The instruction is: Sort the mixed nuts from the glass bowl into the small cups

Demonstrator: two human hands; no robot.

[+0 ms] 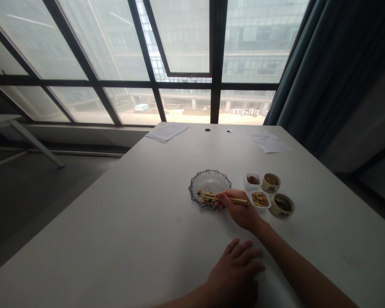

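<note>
My right hand (240, 209) grips a pair of wooden chopsticks (223, 198), their tips over a scalloped glass bowl (195, 183). Small brownish food pieces (208, 201) lie on the near side of that bowl. Something dark shows at the chopstick tips, too small to make out. Close to the right of this hand stands a white square dish of nuts (259, 199). Nearer to me, my left hand (235, 271) rests on the table with its fingers spread, holding nothing.
Behind the nuts, a second white dish (252, 182) holds dark pieces. Two beige round bowls (271, 182) with dark contents stand to its right. Papers (167, 132) lie at the far left of the white table (122, 231), and more sheets (270, 141) at the far right.
</note>
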